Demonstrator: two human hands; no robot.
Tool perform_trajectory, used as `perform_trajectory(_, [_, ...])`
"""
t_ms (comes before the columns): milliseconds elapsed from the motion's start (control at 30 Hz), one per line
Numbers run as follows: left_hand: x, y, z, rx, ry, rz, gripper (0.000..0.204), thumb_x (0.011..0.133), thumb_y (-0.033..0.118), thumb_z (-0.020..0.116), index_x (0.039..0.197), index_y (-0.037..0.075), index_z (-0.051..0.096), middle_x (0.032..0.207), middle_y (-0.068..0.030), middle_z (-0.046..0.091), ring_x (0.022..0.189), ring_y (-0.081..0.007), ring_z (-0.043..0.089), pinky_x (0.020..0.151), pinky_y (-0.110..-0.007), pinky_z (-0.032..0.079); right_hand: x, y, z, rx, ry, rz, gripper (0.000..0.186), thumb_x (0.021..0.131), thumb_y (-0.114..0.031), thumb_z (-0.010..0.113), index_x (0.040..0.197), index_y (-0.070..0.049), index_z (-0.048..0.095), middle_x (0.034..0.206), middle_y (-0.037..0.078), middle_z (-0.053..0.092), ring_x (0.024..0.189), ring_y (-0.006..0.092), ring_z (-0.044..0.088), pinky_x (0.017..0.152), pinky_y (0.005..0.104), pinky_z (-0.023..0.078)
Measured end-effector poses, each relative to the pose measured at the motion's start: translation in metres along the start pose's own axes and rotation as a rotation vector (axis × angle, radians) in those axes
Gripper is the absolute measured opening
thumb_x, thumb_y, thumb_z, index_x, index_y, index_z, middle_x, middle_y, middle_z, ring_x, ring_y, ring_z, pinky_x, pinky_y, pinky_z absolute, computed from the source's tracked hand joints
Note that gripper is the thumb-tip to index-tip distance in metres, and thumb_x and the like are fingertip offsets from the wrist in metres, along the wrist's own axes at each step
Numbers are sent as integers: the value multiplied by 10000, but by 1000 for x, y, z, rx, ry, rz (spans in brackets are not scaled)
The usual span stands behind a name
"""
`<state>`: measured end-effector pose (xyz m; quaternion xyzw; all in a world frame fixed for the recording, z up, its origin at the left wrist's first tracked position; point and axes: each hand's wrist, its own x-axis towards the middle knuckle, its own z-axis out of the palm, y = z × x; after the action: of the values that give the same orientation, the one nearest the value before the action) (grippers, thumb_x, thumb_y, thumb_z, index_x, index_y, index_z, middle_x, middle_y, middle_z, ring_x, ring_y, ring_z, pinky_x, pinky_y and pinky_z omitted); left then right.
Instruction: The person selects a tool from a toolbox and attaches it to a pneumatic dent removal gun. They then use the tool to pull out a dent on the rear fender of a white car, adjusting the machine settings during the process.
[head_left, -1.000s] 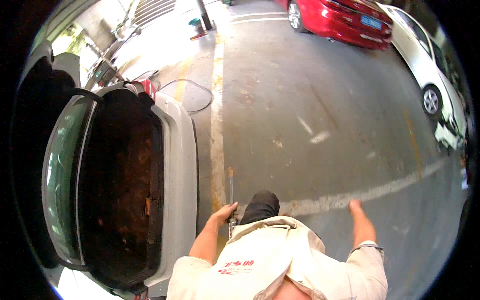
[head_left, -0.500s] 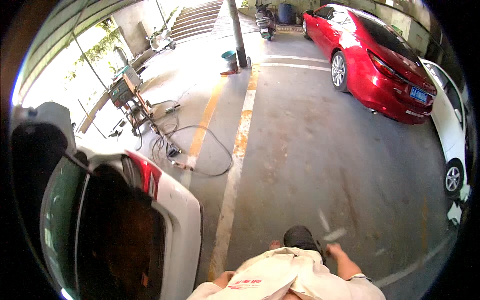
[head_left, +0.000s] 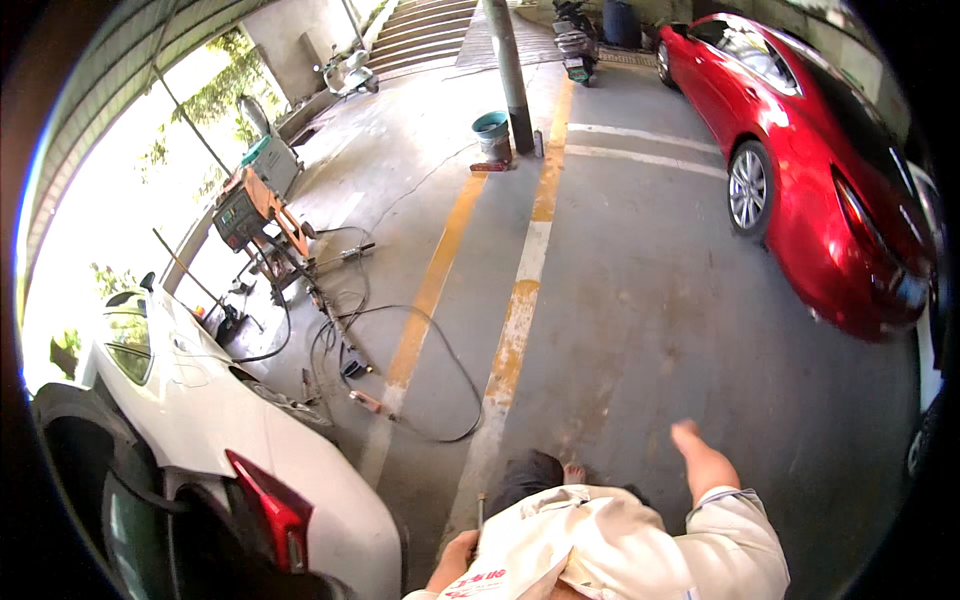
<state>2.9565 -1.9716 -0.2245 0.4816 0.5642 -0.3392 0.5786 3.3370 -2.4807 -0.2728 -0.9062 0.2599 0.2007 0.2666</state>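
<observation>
My left hand (head_left: 461,552) is low beside my cream shirt, closed round a slim upright rod-like tool (head_left: 481,508). Only the tool's narrow end shows above the fingers; its kind cannot be made out. My right hand (head_left: 686,434) is swung out ahead over the grey floor, with the arm stretched. Motion smears its fingers, and no held thing shows in it. To my left is the white car (head_left: 310,450) with a red tail light and its dark rear opening.
An orange-framed machine (head_left: 248,210) stands ahead left, its black cable (head_left: 470,385) looped over the floor. A teal bucket (head_left: 491,126) sits beside a post (head_left: 510,80). Parked at right is a red car (head_left: 790,180). Scooters and steps are farther back.
I have moved forward: the machine, bucket and red car appear nearer, and more of the white car's side shows. My right hand has swung forward; the tool in my left hand now shows.
</observation>
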Motion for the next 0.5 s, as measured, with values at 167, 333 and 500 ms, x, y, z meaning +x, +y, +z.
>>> perform_trajectory(167, [23, 98, -2, -14, 36, -70, 232, 810, 250, 571, 682, 66, 631, 599, -43, 574, 484, -210, 486, 445, -362, 368, 35, -361, -16, 451, -269, -580, 245, 843, -208, 575, 932, 19, 591, 771, 66, 619, 655, 147, 583, 582, 299, 470])
perform_trajectory(333, [78, 259, -19, 77, 30, -81, 240, 820, 236, 555, 680, 56, 631, 605, -53, 586, 496, -217, 521, 452, -369, 395, 52, -511, 20, 492, -561, -834, 199, 889, -208, 571, 914, -13, 594, 733, 53, 612, 639, 119, 575, 561, 276, 484])
perform_trajectory(500, [106, 501, -32, 138, 5, 42, 249, 829, 222, 538, 677, 47, 630, 612, -63, 599, 508, -225, 556, 458, -375, 423, 125, -567, 34, 387, -950, -128, 161, 892, -202, 585, 935, -49, 560, 773, 63, 612, 644, 151, 594, 550, 301, 494])
